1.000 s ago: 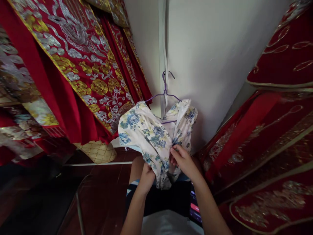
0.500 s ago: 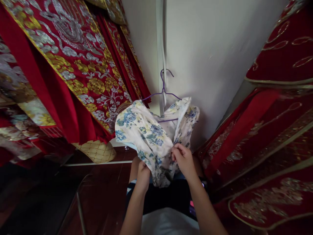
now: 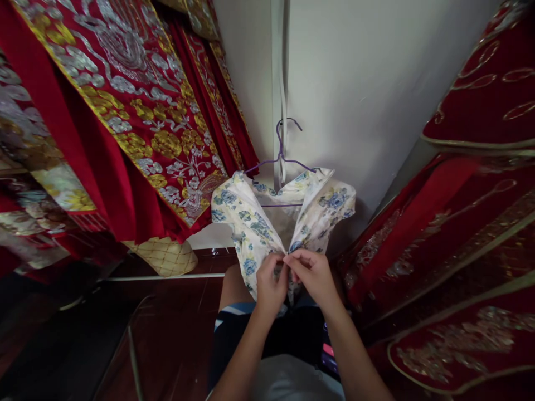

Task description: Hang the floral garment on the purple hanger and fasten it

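Note:
A white short-sleeved shirt [image 3: 254, 223] with blue and yellow flowers hangs on a purple wire hanger [image 3: 281, 159], its front spread in a V at the neck. At the bottom of that V, my left hand [image 3: 272, 277] pinches one front edge of the shirt. Right beside it, my right hand [image 3: 310, 273] is closed with fingertips on the other edge. The fingertips of both hands almost meet, and whatever small fastening lies between them is hidden. The lower part of the shirt drops behind my hands toward my lap.
Red cloth embroidered in gold and silver [image 3: 154, 133] hangs at the left. More red embroidered cloth [image 3: 443, 223] hangs close on the right. A pale wall [image 3: 343, 83] with a white strap [image 3: 284, 83] stands behind the hanger. Dark reddish floor [image 3: 179, 323] lies at lower left.
My left hand has moved from the shirt's lower left side up and right to the front opening, next to my right hand. The shirt now hangs flatter and more evenly spread.

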The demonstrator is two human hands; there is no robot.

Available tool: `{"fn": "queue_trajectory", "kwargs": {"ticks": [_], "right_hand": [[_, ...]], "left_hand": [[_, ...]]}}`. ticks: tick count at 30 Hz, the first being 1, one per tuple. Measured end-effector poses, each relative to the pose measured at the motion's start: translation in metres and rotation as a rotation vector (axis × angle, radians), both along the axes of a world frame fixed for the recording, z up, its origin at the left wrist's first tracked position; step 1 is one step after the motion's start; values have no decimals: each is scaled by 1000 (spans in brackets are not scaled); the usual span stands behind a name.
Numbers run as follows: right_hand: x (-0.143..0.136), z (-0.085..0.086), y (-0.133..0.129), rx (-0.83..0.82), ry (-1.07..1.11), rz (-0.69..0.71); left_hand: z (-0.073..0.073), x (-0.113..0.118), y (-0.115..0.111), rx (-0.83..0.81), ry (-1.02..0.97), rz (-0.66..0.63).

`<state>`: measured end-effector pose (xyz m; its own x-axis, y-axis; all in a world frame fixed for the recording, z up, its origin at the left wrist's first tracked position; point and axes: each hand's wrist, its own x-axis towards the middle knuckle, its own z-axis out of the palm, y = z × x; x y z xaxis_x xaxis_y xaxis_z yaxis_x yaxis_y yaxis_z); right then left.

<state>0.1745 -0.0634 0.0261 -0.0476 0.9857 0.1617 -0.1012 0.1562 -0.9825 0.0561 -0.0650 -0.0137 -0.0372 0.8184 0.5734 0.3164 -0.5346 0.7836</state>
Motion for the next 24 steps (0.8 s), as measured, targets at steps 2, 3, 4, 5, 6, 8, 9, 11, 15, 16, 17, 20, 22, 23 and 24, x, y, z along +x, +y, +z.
{"fn": "queue_trajectory", "kwargs": {"ticks": [2, 3, 4, 5, 6, 8, 9, 11, 15, 16, 17, 20, 22, 23, 24], "right_hand": [[0, 7, 12, -20, 47, 10], [1, 13, 21, -21, 76, 0], [2, 20, 31, -16, 104, -17], [2, 29, 42, -2, 131, -39], [3, 39, 54, 18, 155, -67], [3, 61, 78, 58, 191, -109], [3, 72, 89, 65, 208, -120], [2, 92, 108, 58, 248, -125], [-4, 108, 118, 67, 306, -114], [-6, 106, 117, 78, 310, -112], [-7, 104, 114, 90, 310, -113], [-9, 93, 106, 134, 278, -142], [-7, 89, 103, 168, 240, -158], [-6, 88, 102, 187, 220, -158], [-4, 88, 101, 209, 202, -150]], "left_hand": [[1, 5, 5, -23, -16, -22], [1, 5, 8, -31, -10, -33], [1, 5, 10, -39, 7, -46], [0, 4, 12, -51, 35, -57], [-1, 2, 14, -64, 73, -59], [-7, -1, 19, -79, 157, -44], [-12, -3, 21, -86, 196, -35], [-23, -6, 24, -105, 247, -21], [-39, -12, 28, -169, 252, -52], [-37, -13, 30, -175, 258, -72], [-32, -15, 33, -166, 264, -94], [4, -18, 47, -38, 227, -121], [42, -20, 62, 114, 149, -74], [62, -21, 71, 206, 124, -30], [82, -22, 79, 296, 120, -4]]}}
